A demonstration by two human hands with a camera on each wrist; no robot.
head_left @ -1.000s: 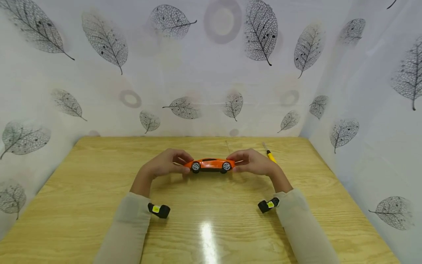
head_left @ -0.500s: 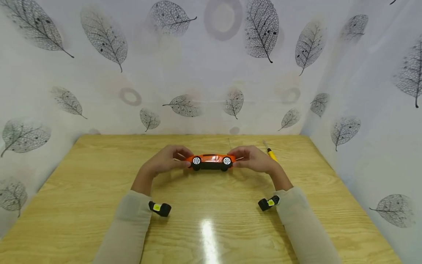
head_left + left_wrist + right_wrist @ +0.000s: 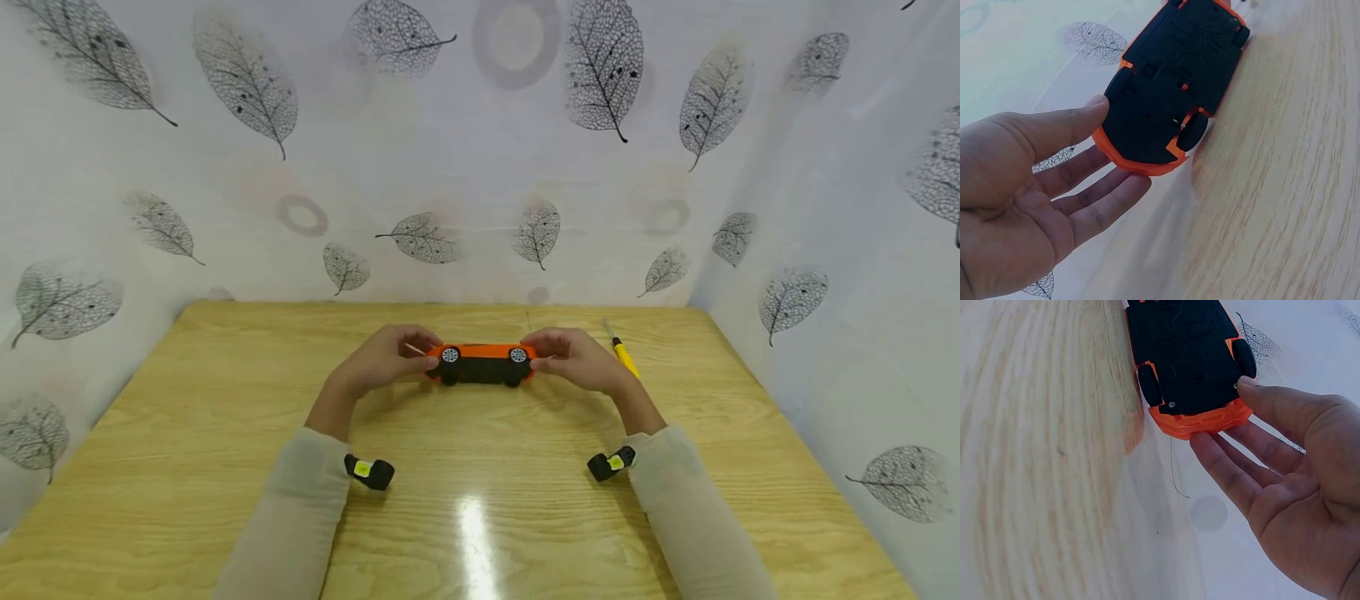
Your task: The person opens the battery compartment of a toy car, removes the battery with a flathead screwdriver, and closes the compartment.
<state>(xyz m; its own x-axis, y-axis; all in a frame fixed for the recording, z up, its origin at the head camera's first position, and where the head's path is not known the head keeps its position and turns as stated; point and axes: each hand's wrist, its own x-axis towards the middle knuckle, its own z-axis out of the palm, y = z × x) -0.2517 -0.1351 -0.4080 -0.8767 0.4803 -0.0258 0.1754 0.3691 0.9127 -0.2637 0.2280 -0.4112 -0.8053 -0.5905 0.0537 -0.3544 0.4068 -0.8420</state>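
An orange toy car (image 3: 483, 367) is tipped on its side over the table, its black underside (image 3: 1175, 81) turned towards me. My left hand (image 3: 390, 358) pinches one end of the car, thumb on the underside and fingers behind the body. At the opposite end my right hand (image 3: 573, 358) grips it the same way. In the right wrist view two small screws show in the black base (image 3: 1194, 369) by the orange bumper (image 3: 1204, 422), and the right thumb (image 3: 1272, 400) presses close to one of them.
A screwdriver (image 3: 625, 357) with a yellow and black handle lies just beyond my right hand on the wooden table (image 3: 480, 450). Behind the table hangs a white leaf-patterned cloth (image 3: 450, 150). A thin hair-like strand (image 3: 1174, 475) lies near the car.
Both hands have rolled the car from upright onto its side, so the underside has come round to face me. The grip at both ends stays the same.
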